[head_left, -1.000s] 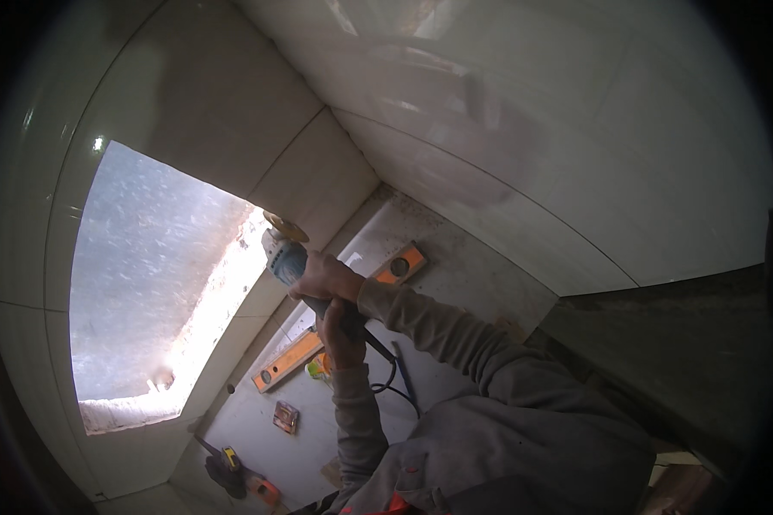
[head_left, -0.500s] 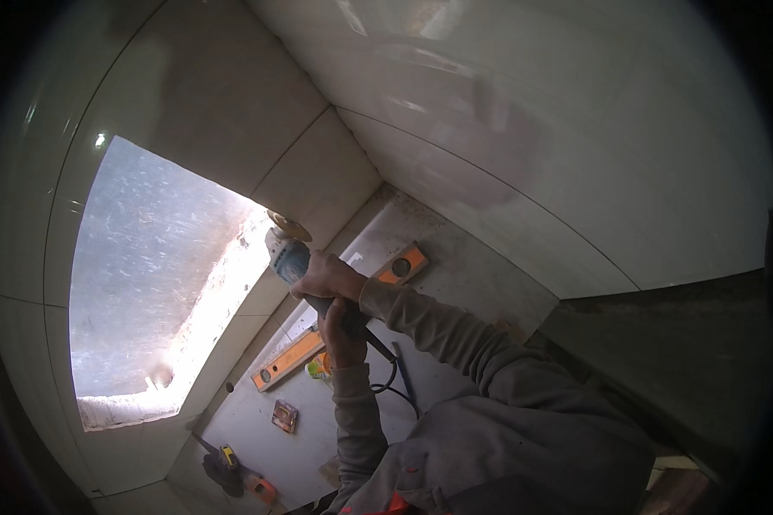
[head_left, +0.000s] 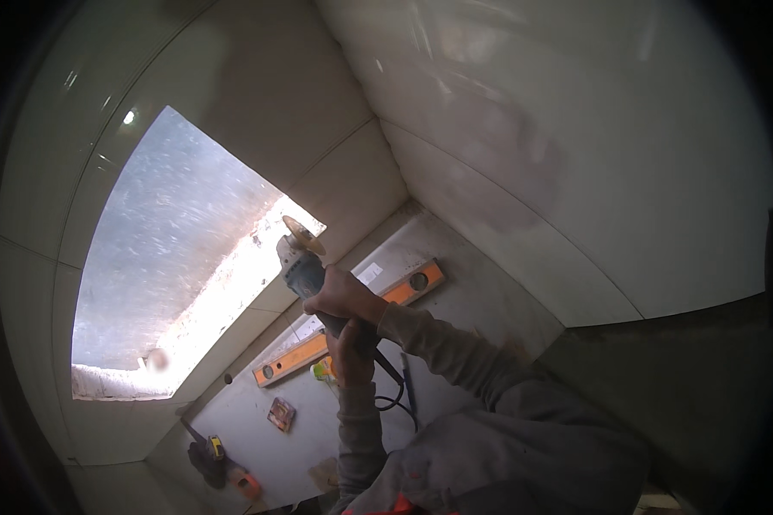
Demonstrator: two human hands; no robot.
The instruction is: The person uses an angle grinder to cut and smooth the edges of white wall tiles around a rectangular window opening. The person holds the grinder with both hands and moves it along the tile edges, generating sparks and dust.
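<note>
My right hand (head_left: 345, 294) is wrapped firmly around the body of the angle grinder (head_left: 303, 271), fingers closed over it, and my left hand (head_left: 354, 354) clasps its rear end, just below at six o'clock. The grinder points toward ten o'clock from my hands, its disc (head_left: 304, 235) at eleven, in front of the right-hand corner of the bright opening (head_left: 163, 232) in the tiled wall (head_left: 266, 77); I cannot tell whether the disc touches the edge. The black cable (head_left: 392, 402) loops away at five o'clock. Beyond my grip, an orange spirit level (head_left: 294, 357) runs from eight o'clock to two. A small reddish-brown box (head_left: 282, 414) lies on the pale floor (head_left: 249, 416) at seven o'clock.
</note>
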